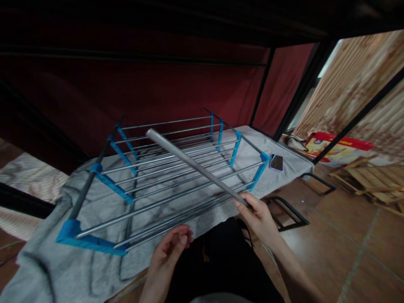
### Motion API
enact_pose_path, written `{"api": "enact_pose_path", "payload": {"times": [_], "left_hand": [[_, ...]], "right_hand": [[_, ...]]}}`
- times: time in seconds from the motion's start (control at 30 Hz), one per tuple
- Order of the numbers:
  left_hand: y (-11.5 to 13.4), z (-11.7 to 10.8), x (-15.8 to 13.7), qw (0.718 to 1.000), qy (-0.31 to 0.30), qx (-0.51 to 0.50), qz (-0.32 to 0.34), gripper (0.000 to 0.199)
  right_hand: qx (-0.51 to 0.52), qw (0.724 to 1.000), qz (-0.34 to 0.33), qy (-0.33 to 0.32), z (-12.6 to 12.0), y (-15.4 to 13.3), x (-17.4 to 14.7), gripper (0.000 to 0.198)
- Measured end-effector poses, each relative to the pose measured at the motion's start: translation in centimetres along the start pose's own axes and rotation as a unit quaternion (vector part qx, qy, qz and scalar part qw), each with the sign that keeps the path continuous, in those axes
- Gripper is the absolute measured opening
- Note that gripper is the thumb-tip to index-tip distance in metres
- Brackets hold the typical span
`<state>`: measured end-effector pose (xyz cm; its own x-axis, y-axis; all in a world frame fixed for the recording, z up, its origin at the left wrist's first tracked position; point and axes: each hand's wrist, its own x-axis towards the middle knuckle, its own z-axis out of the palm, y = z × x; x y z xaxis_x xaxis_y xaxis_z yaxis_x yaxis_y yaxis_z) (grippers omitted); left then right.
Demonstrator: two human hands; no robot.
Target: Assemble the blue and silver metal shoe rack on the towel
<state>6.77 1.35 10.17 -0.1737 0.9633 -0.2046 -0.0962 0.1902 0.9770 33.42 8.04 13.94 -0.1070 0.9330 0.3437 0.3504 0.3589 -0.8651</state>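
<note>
My right hand (254,211) grips one end of a grey metal tube (195,165). The tube slants up and to the left, its far end above the rack. Below it lies a rack (176,198) of several thin metal bars joined by blue plastic brackets (115,189). Close to the rack's near side is my left hand (174,245), raised with thumb and fingers curled together. Whether anything small is between those fingertips is hidden from me. A blue corner bracket (91,243) sits at the rack's near left, another blue bracket (260,170) at its right.
A grey blanket (72,273) lies under the rack. A phone (276,162) rests on it to the right. Black metal posts (263,86) and a dark red panel (158,92) stand behind. Wooden slats (375,181) and a red-yellow box (339,147) are on the floor at right.
</note>
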Motion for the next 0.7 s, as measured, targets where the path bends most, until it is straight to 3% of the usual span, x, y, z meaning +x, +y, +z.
{"api": "enact_pose_path", "payload": {"times": [0.37, 0.7], "left_hand": [[1.5, -1.9, 0.2, 0.965, 0.143, -0.189, 0.117, 0.043], [1.6, -3.4, -0.3, 0.958, 0.192, -0.174, 0.126, 0.030]], "right_hand": [[-0.144, 0.978, -0.032, -0.146, 2.9, 5.7, -4.2, 0.026], [-0.172, 0.965, -0.052, -0.189, 4.7, 7.7, -5.5, 0.027]]}}
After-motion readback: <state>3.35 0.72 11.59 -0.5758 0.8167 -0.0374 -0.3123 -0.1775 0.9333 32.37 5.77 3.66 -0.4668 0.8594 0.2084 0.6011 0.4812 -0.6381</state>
